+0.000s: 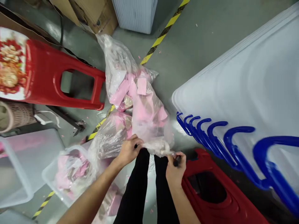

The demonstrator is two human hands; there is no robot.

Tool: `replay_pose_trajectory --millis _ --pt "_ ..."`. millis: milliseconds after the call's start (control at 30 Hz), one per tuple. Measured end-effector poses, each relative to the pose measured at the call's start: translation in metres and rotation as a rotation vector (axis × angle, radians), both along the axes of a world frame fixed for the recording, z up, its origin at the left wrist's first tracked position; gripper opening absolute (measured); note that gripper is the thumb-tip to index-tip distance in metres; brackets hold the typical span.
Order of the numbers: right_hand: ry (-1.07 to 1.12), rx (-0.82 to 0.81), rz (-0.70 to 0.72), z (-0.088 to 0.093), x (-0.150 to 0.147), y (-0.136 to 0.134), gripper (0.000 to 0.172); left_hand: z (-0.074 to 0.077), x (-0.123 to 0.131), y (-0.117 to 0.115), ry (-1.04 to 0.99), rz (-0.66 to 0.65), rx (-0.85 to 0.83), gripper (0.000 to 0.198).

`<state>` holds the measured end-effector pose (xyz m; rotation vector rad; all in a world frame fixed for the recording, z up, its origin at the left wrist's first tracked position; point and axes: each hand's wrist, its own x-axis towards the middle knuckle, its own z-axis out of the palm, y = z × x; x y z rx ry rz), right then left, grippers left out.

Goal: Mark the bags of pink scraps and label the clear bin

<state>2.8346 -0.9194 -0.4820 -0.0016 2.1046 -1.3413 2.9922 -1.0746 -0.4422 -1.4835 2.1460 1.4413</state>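
A clear plastic bag point(148, 109) filled with pink and tan pieces lies on the floor in front of my legs. My left hand point(130, 150) is closed on the left side of its gathered mouth. On the right side of the mouth, my right hand point(175, 168) is closed too. Something small and black point(177, 160) shows at the right hand's fingers, and a dark spot at the left; I cannot tell what they are. Two more bags, an upper one point(116, 56) and a lower one point(108, 137), lie against the left side of the held bag.
A red stool point(46, 74) with a printed top stands at left, another red stool point(210, 189) at lower right. Stacked pale bins point(233, 71) with blue handles rise on the right. Translucent tubs point(46, 155) sit lower left. Cardboard boxes point(93, 12) and striped floor tape point(163, 32) lie beyond.
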Motion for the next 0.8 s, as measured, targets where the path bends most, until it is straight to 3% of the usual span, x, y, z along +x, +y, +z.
replay_pose_trajectory --millis 67,100,133,200,267,367,467,533,633,700,800 --pt "0.024 -0.044 0.100 0.056 0.018 -0.007 0.036 0.044 0.024 0.014 0.075 0.003 -0.141 0.032" --pt "0.043 -0.059 0.129 0.077 0.026 -0.013 0.035 0.056 0.030 0.023 0.129 -0.023 -0.199 0.034" --pt "0.064 -0.070 0.164 0.093 0.034 -0.021 0.034 0.063 0.032 0.033 0.187 -0.052 -0.237 0.036" --pt "0.092 -0.096 0.215 0.114 0.047 -0.040 0.030 0.056 0.023 0.045 0.259 -0.065 -0.255 0.039" --pt "0.090 -0.184 0.258 0.123 0.055 -0.059 0.023 0.034 0.005 0.040 0.259 0.054 -0.230 0.037" --pt "0.181 -0.325 0.413 0.124 0.051 -0.078 0.013 0.001 -0.020 0.010 0.282 0.317 -0.143 0.022" --pt "0.403 -0.258 0.611 0.119 0.023 -0.081 0.014 -0.009 -0.023 -0.015 0.318 0.444 0.039 0.015" --pt "0.365 -0.166 0.691 0.120 0.001 -0.078 0.022 -0.003 -0.014 -0.016 0.335 0.461 0.146 0.011" --pt "0.079 -0.108 0.755 0.132 -0.014 -0.073 0.038 0.022 0.003 -0.002 0.448 0.447 0.295 0.011" --pt "-0.063 -0.123 0.763 0.145 -0.011 -0.074 0.042 0.041 0.012 0.007 0.560 0.437 0.396 0.011" --pt "-0.165 -0.160 0.744 0.163 0.004 -0.079 0.035 0.067 0.020 0.009 0.586 0.423 0.546 0.017"
